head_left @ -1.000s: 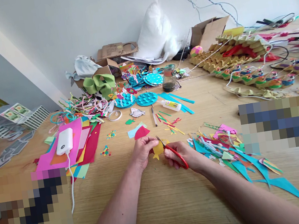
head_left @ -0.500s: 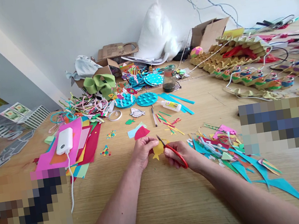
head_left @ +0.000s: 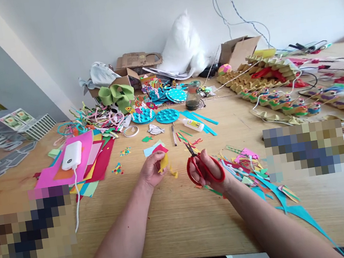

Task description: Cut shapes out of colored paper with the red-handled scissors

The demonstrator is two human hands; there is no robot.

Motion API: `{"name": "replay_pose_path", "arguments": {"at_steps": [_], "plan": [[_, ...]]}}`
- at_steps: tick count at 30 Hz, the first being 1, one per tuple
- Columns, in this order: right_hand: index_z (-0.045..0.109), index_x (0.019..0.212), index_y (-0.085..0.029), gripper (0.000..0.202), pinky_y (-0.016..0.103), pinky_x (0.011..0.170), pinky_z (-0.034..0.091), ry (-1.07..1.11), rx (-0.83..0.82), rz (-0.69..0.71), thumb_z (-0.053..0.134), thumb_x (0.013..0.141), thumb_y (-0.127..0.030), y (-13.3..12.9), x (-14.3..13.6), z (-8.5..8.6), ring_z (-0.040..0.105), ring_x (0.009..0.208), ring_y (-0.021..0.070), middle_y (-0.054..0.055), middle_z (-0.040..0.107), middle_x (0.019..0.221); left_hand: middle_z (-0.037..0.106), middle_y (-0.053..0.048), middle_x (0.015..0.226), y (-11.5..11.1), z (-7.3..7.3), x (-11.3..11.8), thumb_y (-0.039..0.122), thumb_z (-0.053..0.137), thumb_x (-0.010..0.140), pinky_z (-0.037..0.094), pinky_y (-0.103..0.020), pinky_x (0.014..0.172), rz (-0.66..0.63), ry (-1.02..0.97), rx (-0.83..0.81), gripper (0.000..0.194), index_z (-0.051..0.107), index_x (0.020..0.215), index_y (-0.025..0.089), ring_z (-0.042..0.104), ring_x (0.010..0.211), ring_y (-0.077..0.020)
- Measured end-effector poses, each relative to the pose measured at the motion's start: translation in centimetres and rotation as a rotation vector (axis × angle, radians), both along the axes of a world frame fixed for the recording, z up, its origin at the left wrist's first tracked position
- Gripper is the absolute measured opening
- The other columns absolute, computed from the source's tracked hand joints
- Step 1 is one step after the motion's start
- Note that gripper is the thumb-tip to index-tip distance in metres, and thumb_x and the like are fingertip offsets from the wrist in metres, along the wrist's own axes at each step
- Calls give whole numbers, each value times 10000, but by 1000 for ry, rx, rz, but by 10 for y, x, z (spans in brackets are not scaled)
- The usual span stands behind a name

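My left hand (head_left: 152,170) pinches a piece of yellow paper (head_left: 163,163) between thumb and fingers. Just right of it a narrow yellow paper strip (head_left: 173,172) shows over the table; whether it is still joined to the piece I cannot tell. My right hand (head_left: 208,168) has its fingers through the red handles of a pair of scissors (head_left: 191,150), blades slightly parted and pointing away from me, apart from the paper. Behind my left hand lie red paper (head_left: 160,148) and light blue paper (head_left: 151,149). A pen (head_left: 174,136) and a green paper fish (head_left: 147,139) lie beyond.
Cut scraps (head_left: 252,168) spread right of my right hand. A glue bottle (head_left: 193,124), a glass jar (head_left: 193,95) and blue discs (head_left: 167,116) stand farther back. Coloured sheets (head_left: 99,161) lie at left under a white power bank (head_left: 71,155) with a cable. Egg cartons (head_left: 248,76) fill the back right.
My hands have moved apart: the right drew the scissors away from the yellow paper, its handles now more spread. My left hand shifted left with the paper, and a yellow strip now shows beside it.
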State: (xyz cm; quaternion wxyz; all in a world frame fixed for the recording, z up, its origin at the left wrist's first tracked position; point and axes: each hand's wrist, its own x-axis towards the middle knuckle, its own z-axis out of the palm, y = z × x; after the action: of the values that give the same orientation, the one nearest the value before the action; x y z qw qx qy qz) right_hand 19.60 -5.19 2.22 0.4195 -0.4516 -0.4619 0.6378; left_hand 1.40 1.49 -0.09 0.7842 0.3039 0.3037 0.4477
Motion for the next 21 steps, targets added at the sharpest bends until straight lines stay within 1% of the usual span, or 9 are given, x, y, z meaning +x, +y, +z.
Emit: {"name": "replay_pose_path", "arguments": {"at_steps": [2, 4, 6, 8, 11, 15, 17, 18, 21], "plan": [[518, 695, -175, 608, 213, 362, 302, -42, 118, -76, 373, 748, -763, 1, 2, 0, 445, 379, 93, 5, 541, 526, 467, 44, 490, -1, 1, -1, 228, 666, 621, 224, -160, 327, -58, -30, 26, 178, 510, 671, 161, 386, 366, -51], [523, 721, -177, 506, 231, 442, 393, -127, 231, -159, 477, 762, -680, 4, 3, 0, 517, 468, 119, 20, 582, 594, 469, 29, 508, -1, 2, -2, 217, 660, 627, 226, -154, 334, -95, -61, 37, 175, 497, 647, 159, 401, 401, -59], [536, 760, -176, 392, 259, 579, 471, -224, 305, -202, 550, 783, -567, 6, 4, 1, 589, 612, 156, 46, 630, 702, 463, 21, 524, -2, 3, -2, 205, 658, 628, 224, -146, 339, -104, -98, 27, 172, 493, 636, 155, 407, 428, -61], [544, 819, -176, 276, 297, 722, 492, -317, 371, -198, 573, 807, -450, 8, 3, -1, 623, 781, 192, 75, 661, 844, 443, 23, 534, -2, 3, -3, 202, 653, 637, 227, -140, 343, -96, -133, 13, 172, 487, 632, 153, 395, 433, -56], [517, 895, -188, 142, 375, 887, 446, -509, 523, -141, 565, 807, -289, 9, -1, -8, 601, 976, 224, 108, 648, 1065, 396, 32, 544, -2, 5, -4, 209, 643, 666, 234, -134, 350, -73, -176, 1, 202, 458, 608, 154, 366, 432, -47], [484, 1017, -196, 265, 441, 980, 367, -730, 772, 37, 534, 762, -142, 11, -10, -26, 564, 1073, 238, 130, 617, 1141, 369, 29, 557, 0, 7, -7, 195, 620, 702, 251, -134, 359, -28, -223, -20, 198, 458, 596, 152, 359, 457, -51], [467, 1024, -204, 294, 466, 1042, 285, -786, 823, 87, 525, 752, -110, 12, -15, -34, 568, 1055, 224, 109, 617, 1118, 365, 27, 563, 2, 7, -10, 184, 602, 716, 260, -138, 361, 4, -248, -37, 176, 471, 603, 151, 350, 460, -51], [466, 1015, -207, 299, 464, 1044, 277, -811, 836, 107, 532, 743, -103, 12, -17, -37, 576, 1015, 218, 96, 622, 1081, 364, 28, 565, 4, 7, -12, 178, 596, 720, 265, -138, 363, 23, -262, -45, 168, 476, 605, 150, 348, 460, -50], [488, 941, -205, 274, 415, 975, 338, -889, 872, 158, 544, 705, -77, 11, -21, -41, 569, 901, 212, 67, 626, 926, 370, 26, 574, 9, 5, -16, 157, 577, 728, 282, -128, 373, 97, -313, -60, 149, 490, 607, 147, 360, 466, -43]]}}
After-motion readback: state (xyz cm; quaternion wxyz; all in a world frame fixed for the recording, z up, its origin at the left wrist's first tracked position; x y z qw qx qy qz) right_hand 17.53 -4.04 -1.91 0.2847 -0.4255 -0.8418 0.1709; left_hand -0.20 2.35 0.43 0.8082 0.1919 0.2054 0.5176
